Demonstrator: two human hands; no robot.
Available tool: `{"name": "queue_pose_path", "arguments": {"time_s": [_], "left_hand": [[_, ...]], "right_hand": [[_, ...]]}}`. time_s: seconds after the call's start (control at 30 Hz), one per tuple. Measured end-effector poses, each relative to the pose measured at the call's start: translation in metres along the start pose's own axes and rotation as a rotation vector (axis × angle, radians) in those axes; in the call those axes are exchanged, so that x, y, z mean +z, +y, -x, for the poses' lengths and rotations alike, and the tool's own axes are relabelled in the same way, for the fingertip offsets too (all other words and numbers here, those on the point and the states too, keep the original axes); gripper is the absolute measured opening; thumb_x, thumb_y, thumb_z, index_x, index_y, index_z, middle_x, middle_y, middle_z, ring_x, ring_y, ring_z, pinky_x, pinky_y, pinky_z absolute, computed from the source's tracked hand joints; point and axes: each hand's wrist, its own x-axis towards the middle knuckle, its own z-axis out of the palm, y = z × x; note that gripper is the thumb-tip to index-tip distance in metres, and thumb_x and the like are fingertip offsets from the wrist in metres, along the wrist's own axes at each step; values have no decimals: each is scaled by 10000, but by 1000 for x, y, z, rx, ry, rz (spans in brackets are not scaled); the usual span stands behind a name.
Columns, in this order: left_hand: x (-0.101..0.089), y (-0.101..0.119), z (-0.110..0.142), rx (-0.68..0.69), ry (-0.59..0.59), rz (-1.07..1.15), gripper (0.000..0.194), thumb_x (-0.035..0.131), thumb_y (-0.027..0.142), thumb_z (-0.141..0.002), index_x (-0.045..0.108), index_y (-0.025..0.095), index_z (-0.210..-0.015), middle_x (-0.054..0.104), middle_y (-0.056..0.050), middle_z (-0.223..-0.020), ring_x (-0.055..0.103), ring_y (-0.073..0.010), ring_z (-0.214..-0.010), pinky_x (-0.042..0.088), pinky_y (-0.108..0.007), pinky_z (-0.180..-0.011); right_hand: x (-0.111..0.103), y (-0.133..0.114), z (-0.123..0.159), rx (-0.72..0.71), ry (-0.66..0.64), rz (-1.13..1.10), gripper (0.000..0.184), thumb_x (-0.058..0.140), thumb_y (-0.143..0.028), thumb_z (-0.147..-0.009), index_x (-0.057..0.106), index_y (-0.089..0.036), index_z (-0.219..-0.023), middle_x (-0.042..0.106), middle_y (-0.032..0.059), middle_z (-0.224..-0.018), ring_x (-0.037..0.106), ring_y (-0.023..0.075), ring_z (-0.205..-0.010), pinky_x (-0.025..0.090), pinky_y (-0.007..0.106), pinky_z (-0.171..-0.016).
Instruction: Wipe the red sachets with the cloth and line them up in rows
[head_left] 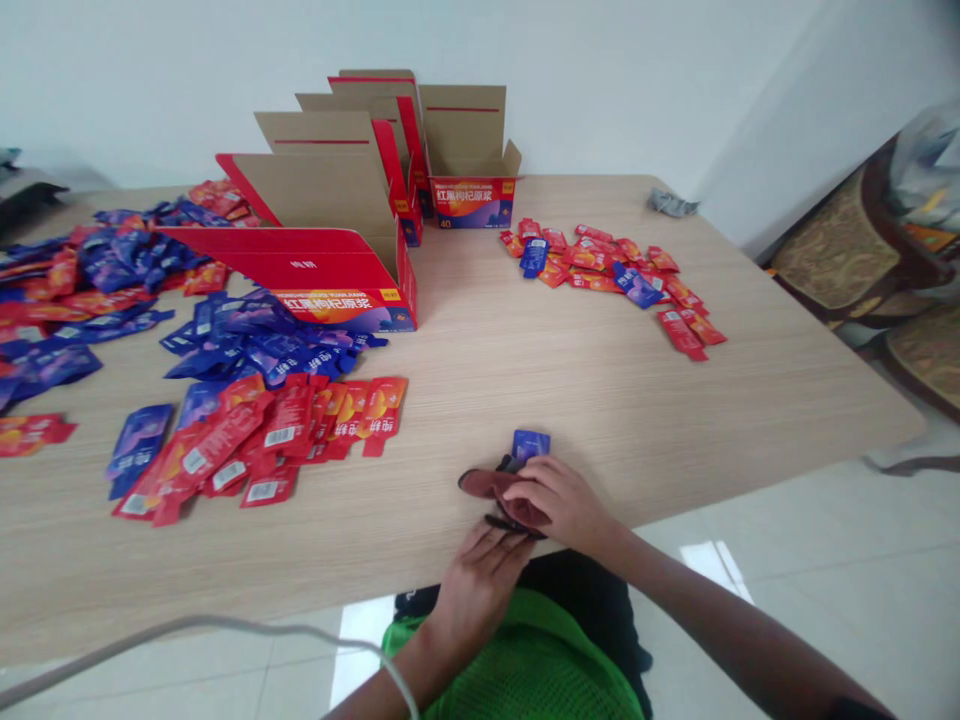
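Near the front edge of the table, a brown piece with black edges (484, 484), soft and cloth-like, lies folded between my hands; its exact kind is unclear. My right hand (564, 505) has its fingers curled onto it from the right. From below, my left hand (487, 572) presses close-set fingers against its black lower edge, and its thumb is hidden. Just beyond my right fingers, a blue sachet (531, 444) is partly covered. To the left, red sachets (289, 425) lie fanned out in front of a pile of blue sachets (270, 335).
Open red cartons (352, 300) stand in a row at the back, with another open carton (474, 205) beside them. Mixed sachets (112, 260) are heaped at far left, others (592, 260) scattered at right. A grey cable (225, 622) crosses the lower left. Patterned chairs (840, 250) stand right.
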Motion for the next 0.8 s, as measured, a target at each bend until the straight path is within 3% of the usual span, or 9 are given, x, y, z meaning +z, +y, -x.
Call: {"name": "queue_pose_path", "arguments": {"time_s": [0.17,0.27,0.37,0.53,0.67,0.8], "left_hand": [[1,-2,3,49,-3,-82,343,504,147,-1084,679,189,-1377,731,-77,-1387,651,-225,-1354,528,-415,-1166],[1,-3,3,56,-9,-96,323,514,153,-1085,682,178,-1361,720,-81,-1403,641,-230,-1368,526,-416,-1166],[0,-2,2,65,-14,-108,309,522,173,-1091,681,186,-1356,718,-77,-1408,642,-228,-1367,514,-416,-1174],[-6,2,-3,27,-64,-138,419,598,457,-1078,646,198,-1403,720,-75,-1405,635,-243,-1369,489,-414,-1184],[-10,7,-9,57,-67,-254,437,559,472,-1092,622,216,-1440,611,-50,-1549,550,-253,-1458,475,-412,-1188],[-8,12,-13,45,-119,-477,578,614,492,-1049,522,232,-1557,392,-79,-1708,442,-323,-1539,484,-460,-1180]], "right_hand": [[1,48,-20,61,43,85,214,723,-219,-960,708,-272,-1166,707,65,-1106,640,253,-1068,576,431,-968],[-12,80,-40,115,74,205,196,705,-212,-969,718,-268,-1156,716,73,-1101,641,269,-1050,572,439,-942],[-31,98,-49,197,227,295,149,653,-251,-1008,726,-267,-1137,714,83,-1086,637,276,-1036,557,445,-937],[-59,84,-28,372,616,255,188,699,-376,-993,708,-241,-1123,707,81,-1084,654,267,-1014,538,437,-938],[-68,57,4,559,707,195,291,718,-504,-959,716,-239,-1080,732,79,-1052,695,275,-957,547,431,-885],[-60,50,47,828,751,159,481,735,-694,-851,732,-279,-1095,760,104,-1106,717,384,-1008,542,536,-885]]}}
